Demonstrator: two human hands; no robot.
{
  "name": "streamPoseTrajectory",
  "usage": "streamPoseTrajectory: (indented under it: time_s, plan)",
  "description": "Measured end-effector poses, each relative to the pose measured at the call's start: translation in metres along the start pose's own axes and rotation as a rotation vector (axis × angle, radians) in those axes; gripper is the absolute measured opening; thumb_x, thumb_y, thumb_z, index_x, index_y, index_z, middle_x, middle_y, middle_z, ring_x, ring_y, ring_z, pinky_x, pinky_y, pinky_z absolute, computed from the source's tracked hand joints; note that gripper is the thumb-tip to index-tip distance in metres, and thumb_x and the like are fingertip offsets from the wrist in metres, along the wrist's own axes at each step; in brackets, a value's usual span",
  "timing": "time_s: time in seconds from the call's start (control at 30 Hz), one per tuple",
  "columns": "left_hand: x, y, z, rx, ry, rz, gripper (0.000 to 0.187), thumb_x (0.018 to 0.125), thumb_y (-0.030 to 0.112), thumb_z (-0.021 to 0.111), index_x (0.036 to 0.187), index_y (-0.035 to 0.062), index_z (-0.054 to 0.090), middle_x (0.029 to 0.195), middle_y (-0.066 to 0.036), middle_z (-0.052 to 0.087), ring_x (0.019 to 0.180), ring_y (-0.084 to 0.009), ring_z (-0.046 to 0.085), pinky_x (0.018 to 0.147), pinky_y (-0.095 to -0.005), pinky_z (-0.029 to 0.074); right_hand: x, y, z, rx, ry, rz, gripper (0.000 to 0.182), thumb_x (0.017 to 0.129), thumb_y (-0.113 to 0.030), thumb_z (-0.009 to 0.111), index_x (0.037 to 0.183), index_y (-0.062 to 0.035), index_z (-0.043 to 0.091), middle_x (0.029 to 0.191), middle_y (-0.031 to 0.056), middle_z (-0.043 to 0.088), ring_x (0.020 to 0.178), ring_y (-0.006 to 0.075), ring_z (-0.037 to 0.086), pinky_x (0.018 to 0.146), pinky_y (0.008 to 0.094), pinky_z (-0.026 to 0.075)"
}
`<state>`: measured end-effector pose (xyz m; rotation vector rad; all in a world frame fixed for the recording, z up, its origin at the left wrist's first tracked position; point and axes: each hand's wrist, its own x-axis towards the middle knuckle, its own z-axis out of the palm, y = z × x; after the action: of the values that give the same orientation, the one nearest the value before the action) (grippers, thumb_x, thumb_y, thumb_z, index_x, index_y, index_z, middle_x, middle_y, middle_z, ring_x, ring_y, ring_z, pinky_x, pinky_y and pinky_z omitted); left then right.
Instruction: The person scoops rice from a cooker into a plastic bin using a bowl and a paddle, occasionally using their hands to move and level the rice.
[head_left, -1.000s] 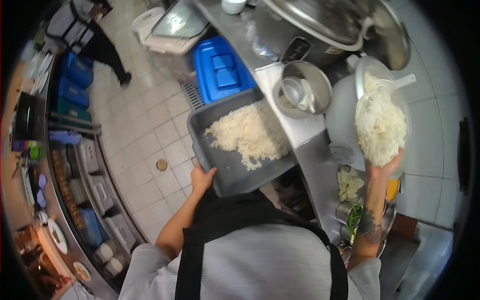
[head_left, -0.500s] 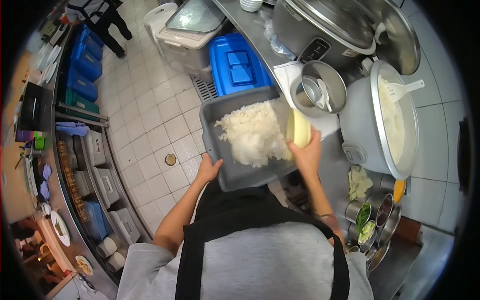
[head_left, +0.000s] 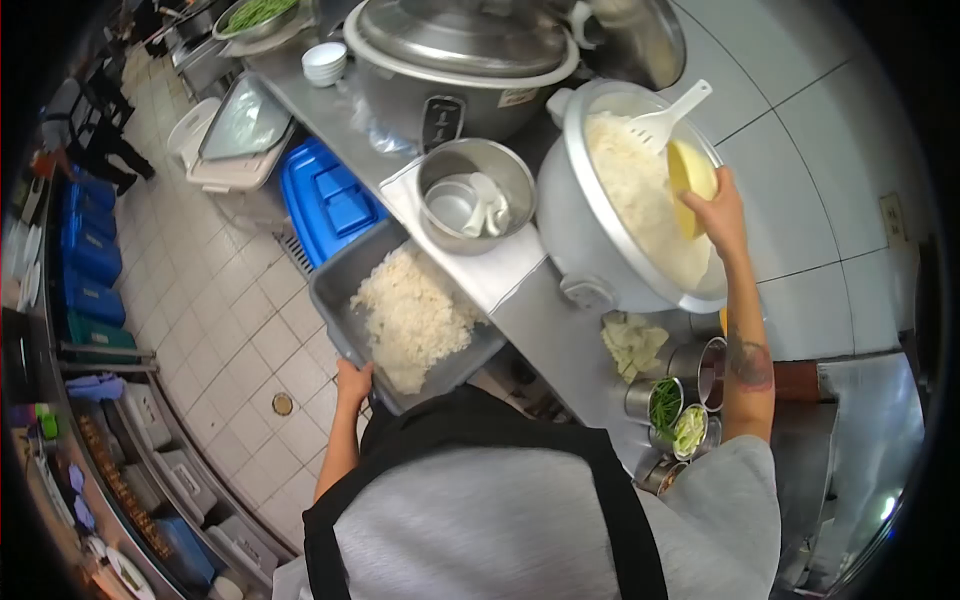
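My right hand grips a pale yellow bowl, which is tilted inside the large rice cooker against the white rice. Beside the bowl a white slotted rice paddle lies across the cooker's rim. My left hand is closed on the near left edge of a grey plastic tub. A heap of cooked rice lies in that tub, which sits below the counter edge against my apron.
On the steel counter stand a metal pot with white utensils, a lidded cooker and small tins of cut greens. A blue lidded bin is beyond the tub. Other people stand at the far left.
My right hand has carried the yellow bowl from the tub to the rice cooker on the right. The view has turned right, and my left hand still holds the tub.
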<state>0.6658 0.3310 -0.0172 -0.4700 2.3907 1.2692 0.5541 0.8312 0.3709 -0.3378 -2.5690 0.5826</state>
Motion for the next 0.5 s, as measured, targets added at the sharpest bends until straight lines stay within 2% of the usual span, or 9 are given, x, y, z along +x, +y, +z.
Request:
streamPoseTrajectory:
  time_s: [0.07,0.1,0.17,0.23,0.3,0.33,0.4,0.43,0.5]
  plan:
    - [-0.006,0.036,0.008,0.072,0.014,-0.278,0.057,0.076,0.020,0.064,0.118,-0.0109,0.041,0.119,-0.034,0.044,0.114,-0.0375,0.047,0.092,-0.0425,0.040,0.019,0.040,0.004,-0.129,-0.179,0.055,0.047,0.063,-0.026,0.072,0.093,0.0007,0.048,0.088,0.0169,0.058,0.079,0.0244,0.059,0.070,0.0347,0.046]
    - [-0.010,0.055,0.017,0.074,0.016,-0.270,0.057,0.076,0.020,0.064,0.118,-0.0109,0.041,0.119,-0.034,0.044,0.114,-0.0375,0.047,0.092,-0.0425,0.040,0.025,0.056,0.009,-0.127,-0.172,0.057,0.047,0.063,-0.026,0.072,0.093,0.0007,0.048,0.088,0.0169,0.058,0.079,0.0244,0.059,0.070,0.0347,0.046]
    - [-0.019,0.095,0.032,0.393,0.521,-0.377,0.063,0.075,0.016,0.063,0.126,-0.0084,0.035,0.135,-0.031,0.031,0.127,-0.0406,0.031,0.100,-0.0465,0.032,0.029,0.071,0.018,0.029,-0.243,0.131,0.047,0.063,-0.025,0.072,0.092,0.0006,0.046,0.086,0.0171,0.057,0.079,0.0253,0.058,0.069,0.0347,0.046]
    - [-0.024,0.137,0.017,0.241,0.626,0.076,0.061,0.076,0.011,0.060,0.129,-0.0051,0.034,0.142,-0.028,0.017,0.133,-0.0400,0.016,0.106,-0.0475,0.021,0.034,0.078,0.021,0.066,-0.269,0.168,0.044,0.066,-0.023,0.069,0.094,-0.0003,0.043,0.087,0.0152,0.055,0.079,0.0238,0.056,0.068,0.0337,0.046]
    - [-0.040,0.224,0.009,-0.041,0.546,0.487,0.057,0.078,0.009,0.059,0.127,-0.0040,0.036,0.140,-0.027,0.023,0.133,-0.0385,0.020,0.108,-0.0443,0.017,0.044,0.089,0.022,0.400,-0.378,0.304,0.041,0.069,-0.019,0.065,0.099,-0.0021,0.043,0.092,0.0131,0.052,0.083,0.0227,0.055,0.070,0.0317,0.046]
    - [-0.050,0.270,0.011,-0.128,0.489,0.591,0.055,0.078,0.008,0.058,0.127,-0.0040,0.036,0.140,-0.025,0.024,0.133,-0.0379,0.020,0.108,-0.0442,0.017,0.046,0.093,0.023,0.404,-0.383,0.304,0.041,0.069,-0.019,0.065,0.099,-0.0021,0.043,0.092,0.0131,0.052,0.083,0.0227,0.055,0.070,0.0317,0.046]
    - [-0.065,0.352,0.027,-0.254,0.397,0.853,0.052,0.079,0.009,0.057,0.126,-0.0045,0.037,0.140,-0.022,0.025,0.133,-0.0360,0.020,0.107,-0.0445,0.018,0.045,0.095,0.025,0.900,-0.451,0.541,0.042,0.072,-0.016,0.062,0.106,-0.0025,0.042,0.096,0.0107,0.050,0.085,0.0222,0.054,0.074,0.0304,0.047]
    - [-0.068,0.385,0.042,-0.369,0.320,0.943,0.052,0.080,0.010,0.055,0.126,-0.0023,0.037,0.140,-0.021,0.027,0.132,-0.0351,0.022,0.109,-0.0432,0.015,0.033,0.095,0.039,0.936,-0.421,0.561,0.045,0.073,-0.016,0.061,0.111,-0.0016,0.041,0.098,0.0113,0.050,0.087,0.0220,0.055,0.075,0.0305,0.048]
    - [-0.059,0.432,0.067,-0.256,0.347,1.091,0.052,0.082,0.016,0.054,0.127,-0.0027,0.036,0.140,-0.023,0.025,0.132,-0.0387,0.019,0.109,-0.0467,0.013,0.020,0.072,0.064,0.981,-0.397,0.576,0.049,0.073,-0.016,0.061,0.115,-0.0006,0.040,0.100,0.0119,0.050,0.088,0.0219,0.055,0.077,0.0306,0.048]
